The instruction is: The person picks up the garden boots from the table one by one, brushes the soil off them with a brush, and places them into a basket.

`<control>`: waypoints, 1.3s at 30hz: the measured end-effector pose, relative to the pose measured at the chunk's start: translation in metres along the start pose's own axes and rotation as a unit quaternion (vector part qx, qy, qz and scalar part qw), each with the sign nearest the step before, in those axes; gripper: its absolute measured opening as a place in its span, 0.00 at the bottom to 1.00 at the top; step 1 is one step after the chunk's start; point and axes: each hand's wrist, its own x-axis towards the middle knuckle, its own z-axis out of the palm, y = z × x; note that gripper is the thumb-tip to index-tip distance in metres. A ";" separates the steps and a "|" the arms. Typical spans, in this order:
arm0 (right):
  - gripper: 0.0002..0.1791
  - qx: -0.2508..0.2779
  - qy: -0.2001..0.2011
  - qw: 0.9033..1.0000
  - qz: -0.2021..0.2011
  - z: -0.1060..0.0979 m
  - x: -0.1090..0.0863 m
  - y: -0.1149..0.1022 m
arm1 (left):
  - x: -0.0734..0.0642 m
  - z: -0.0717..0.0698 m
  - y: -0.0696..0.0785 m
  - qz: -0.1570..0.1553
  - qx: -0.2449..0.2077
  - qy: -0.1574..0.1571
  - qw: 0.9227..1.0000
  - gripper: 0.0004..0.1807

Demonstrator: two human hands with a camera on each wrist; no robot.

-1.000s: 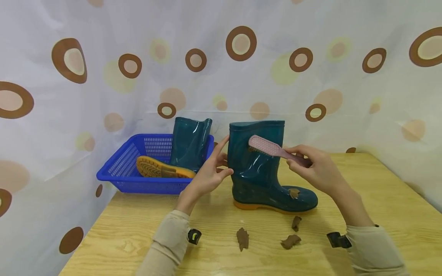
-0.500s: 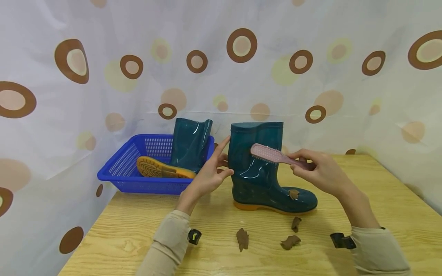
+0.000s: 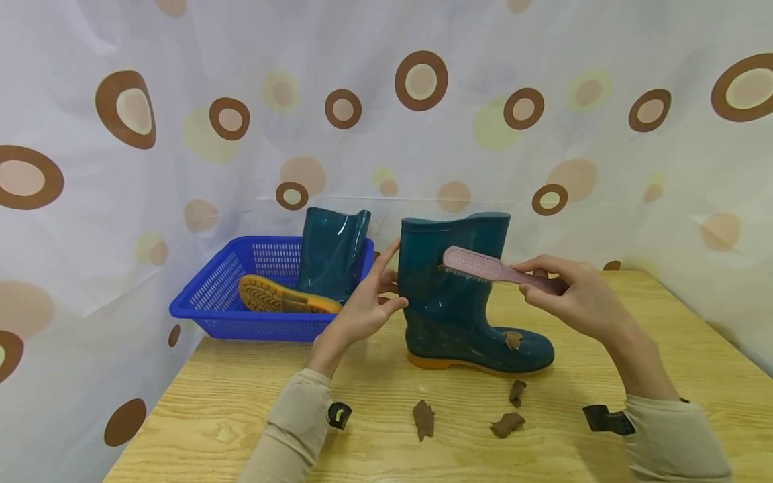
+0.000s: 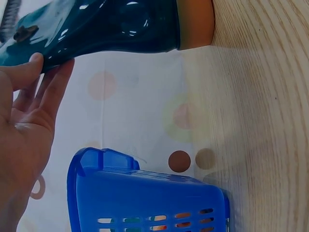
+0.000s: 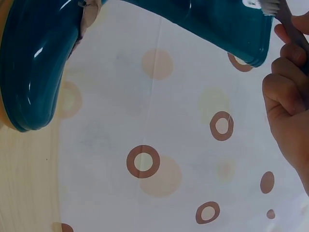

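A dark green rubber boot [image 3: 447, 308] with an orange sole stands upright on the table. At its back edge, my left hand [image 3: 365, 305] touches the shaft with thumb and mostly straight fingers. My right hand [image 3: 574, 295] grips the handle of a pink brush [image 3: 477, 263], bristles against the upper shaft. Beside the bristles, a small brown lump [image 4: 25, 33] sticks to the shaft in the left wrist view. A brown, mud-like piece [image 3: 512, 340] lies on the boot's toe. In the right wrist view, only part of the brush [image 5: 287, 17] shows.
Left of the boot stands a blue plastic basket [image 3: 260, 327]. A second green boot [image 3: 331, 251] and a yellow-brown sole [image 3: 284, 295] show in it. Several brown pieces lie on the wooden table [image 3: 386, 456] in front. A patterned sheet [image 3: 374, 154] hangs behind.
My right hand and the brush have shifted right and slightly down across the shaft. The boot's top now bulges farther right. My left hand has stayed at the boot's back.
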 end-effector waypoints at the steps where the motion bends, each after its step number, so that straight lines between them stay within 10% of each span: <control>1: 0.19 0.000 0.011 1.000 0.000 0.000 0.000 -0.001 | 0.000 0.000 0.000 0.000 0.000 -0.002 1.000 0.53; 9: 0.22 -0.029 0.055 0.998 -0.032 0.010 0.002 -0.003 | -0.001 0.000 -0.001 -0.004 -0.001 -0.001 1.000 0.53; 33: 0.14 -0.019 -0.132 0.990 -0.041 0.014 0.001 0.005 | 0.000 0.000 -0.003 0.001 -0.006 -0.002 1.000 0.53; 39: 0.16 -0.001 -0.096 0.995 -0.037 0.007 0.002 0.002 | 0.001 -0.001 -0.003 -0.001 -0.002 0.002 1.000 0.52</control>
